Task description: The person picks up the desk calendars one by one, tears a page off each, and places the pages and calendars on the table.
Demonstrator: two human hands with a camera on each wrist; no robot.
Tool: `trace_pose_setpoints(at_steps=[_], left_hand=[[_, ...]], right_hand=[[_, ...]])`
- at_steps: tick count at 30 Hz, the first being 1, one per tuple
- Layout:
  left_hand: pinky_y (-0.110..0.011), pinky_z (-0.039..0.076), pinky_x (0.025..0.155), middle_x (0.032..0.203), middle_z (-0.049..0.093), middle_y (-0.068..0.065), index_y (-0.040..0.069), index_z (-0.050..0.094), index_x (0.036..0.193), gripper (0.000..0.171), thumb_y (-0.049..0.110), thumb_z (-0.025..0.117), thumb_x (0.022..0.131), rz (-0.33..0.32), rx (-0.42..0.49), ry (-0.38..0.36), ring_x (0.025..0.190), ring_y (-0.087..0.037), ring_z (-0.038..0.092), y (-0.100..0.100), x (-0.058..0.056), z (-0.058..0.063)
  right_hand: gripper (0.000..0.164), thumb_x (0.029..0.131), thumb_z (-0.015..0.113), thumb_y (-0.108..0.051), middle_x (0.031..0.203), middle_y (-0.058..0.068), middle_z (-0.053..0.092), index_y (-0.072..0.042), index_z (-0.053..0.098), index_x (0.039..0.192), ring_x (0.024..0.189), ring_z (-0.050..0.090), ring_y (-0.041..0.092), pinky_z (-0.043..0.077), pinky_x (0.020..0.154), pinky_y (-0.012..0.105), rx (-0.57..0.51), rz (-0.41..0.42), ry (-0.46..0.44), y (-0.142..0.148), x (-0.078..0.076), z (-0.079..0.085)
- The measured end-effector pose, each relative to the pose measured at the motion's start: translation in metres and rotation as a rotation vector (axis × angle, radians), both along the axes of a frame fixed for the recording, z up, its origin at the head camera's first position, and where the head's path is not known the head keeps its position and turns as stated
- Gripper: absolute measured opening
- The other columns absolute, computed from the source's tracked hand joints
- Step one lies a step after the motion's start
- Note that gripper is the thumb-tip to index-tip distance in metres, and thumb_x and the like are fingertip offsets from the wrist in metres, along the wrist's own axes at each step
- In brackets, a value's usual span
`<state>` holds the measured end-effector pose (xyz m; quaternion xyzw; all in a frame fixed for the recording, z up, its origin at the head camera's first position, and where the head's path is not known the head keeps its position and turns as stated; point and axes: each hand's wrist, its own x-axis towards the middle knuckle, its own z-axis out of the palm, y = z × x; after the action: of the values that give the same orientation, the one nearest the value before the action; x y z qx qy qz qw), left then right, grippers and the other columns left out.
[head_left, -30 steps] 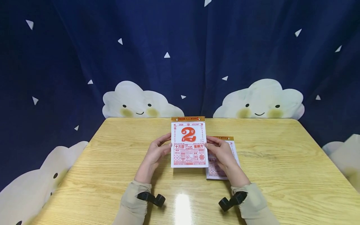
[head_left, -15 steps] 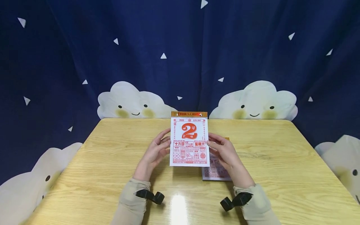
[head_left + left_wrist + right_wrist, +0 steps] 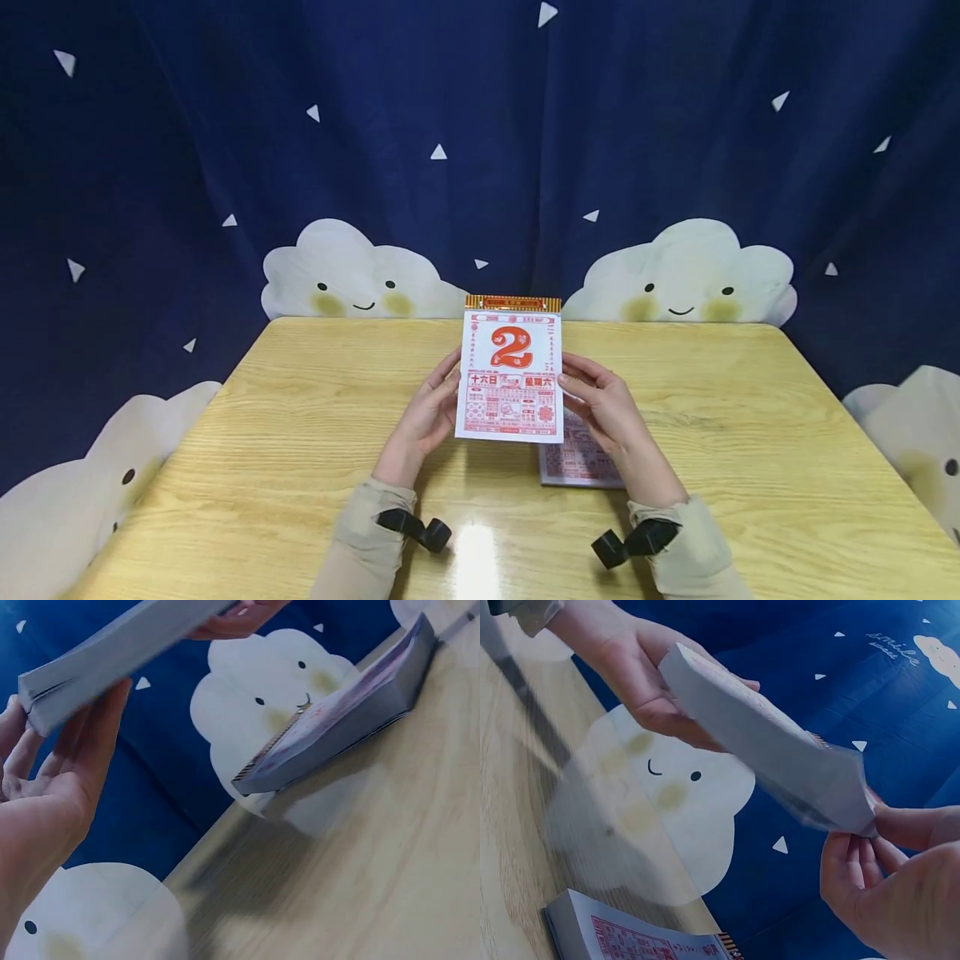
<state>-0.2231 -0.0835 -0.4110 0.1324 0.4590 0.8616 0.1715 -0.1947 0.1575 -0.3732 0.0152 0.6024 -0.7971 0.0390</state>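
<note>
A thick tear-off calendar (image 3: 510, 375) with a large red 2 on its front page is held up off the table by both hands, its striped gold and red header at the top. My left hand (image 3: 427, 417) grips its left edge, thumb at the side and fingers behind; in the left wrist view the left hand (image 3: 56, 787) supports the block from below. With thumb and fingers, my right hand (image 3: 603, 408) pinches the right edge. In the right wrist view, pages bulge out near the right hand (image 3: 885, 870). A second calendar (image 3: 581, 458) lies beneath, partly hidden by the first and the right hand.
The wooden table (image 3: 300, 400) spans the lower view. Behind it hangs a dark blue curtain (image 3: 390, 183) with white triangles and smiling clouds. Black wrist cameras sit on both sleeves, the left camera (image 3: 412, 529) and the right camera (image 3: 633, 542).
The held calendar has risen slightly and come nearer the head camera, now leaning a little to the right. It covers more of the second calendar. Both hands keep their hold.
</note>
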Motion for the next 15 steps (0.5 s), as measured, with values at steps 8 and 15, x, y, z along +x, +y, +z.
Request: trace_pose_setpoints(at_steps=[8, 15], left_hand=[[-0.025, 0.053, 0.07, 0.101, 0.064, 0.0, 0.018, 0.027, 0.142, 0.046, 0.01, 0.036, 0.098, -0.002, 0.051, 0.043, 0.079, -0.011, 0.062, 0.0028, 0.0018, -0.0049], [-0.026, 0.054, 0.068, 0.101, 0.065, -0.002, 0.027, 0.045, 0.127, 0.042, 0.002, 0.029, 0.097, -0.032, 0.142, 0.126, 0.078, -0.012, 0.064, 0.0067, -0.0009, -0.006]], right_hand=[[0.047, 0.087, 0.052, 0.004, 0.103, 0.003, 0.054, 0.009, 0.039, 0.131, 0.085, 0.06, 0.007, 0.051, 0.08, 0.021, 0.07, -0.039, 0.047, -0.0017, -0.0007, -0.0011], [0.048, 0.085, 0.059, -0.003, 0.124, 0.016, 0.048, -0.001, 0.046, 0.13, 0.106, 0.05, 0.02, 0.044, 0.093, 0.032, 0.492, -0.11, 0.263, 0.0014, 0.001, 0.0008]])
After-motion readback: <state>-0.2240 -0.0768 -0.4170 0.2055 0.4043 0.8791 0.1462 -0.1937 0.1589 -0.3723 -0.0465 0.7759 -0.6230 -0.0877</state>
